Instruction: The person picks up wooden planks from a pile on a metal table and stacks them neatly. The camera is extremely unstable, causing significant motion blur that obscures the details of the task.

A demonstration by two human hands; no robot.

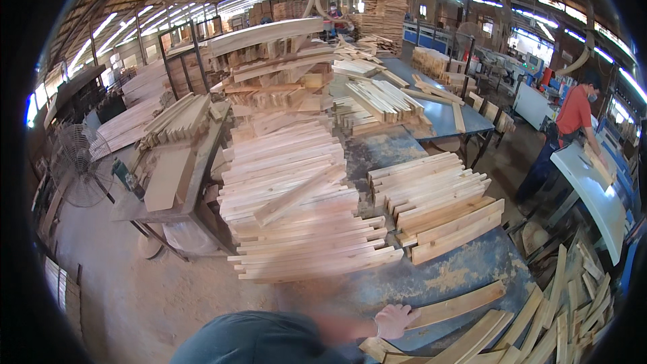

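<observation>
My left hand (395,322) reaches across at the lower middle, its forearm blurred below a dark sleeve (249,339). Its fingers are bent over the left end of a light wooden board (458,305), which lies slantwise on the blue, sawdust-strewn table (438,279). That end of the board is partly hidden by the hand. Just beyond it sits a stack of short wooden strips (431,192). To the left, a long row of pale strips (290,195) has one loose strip lying aslant on top. My right hand does not show.
Loose offcuts (559,317) pile up at the lower right. A person in a red shirt (574,111) works at a pale machine table (593,182) on the right. A side table (195,195) and a caged fan (74,158) stand left; more lumber stacks (381,13) rise behind.
</observation>
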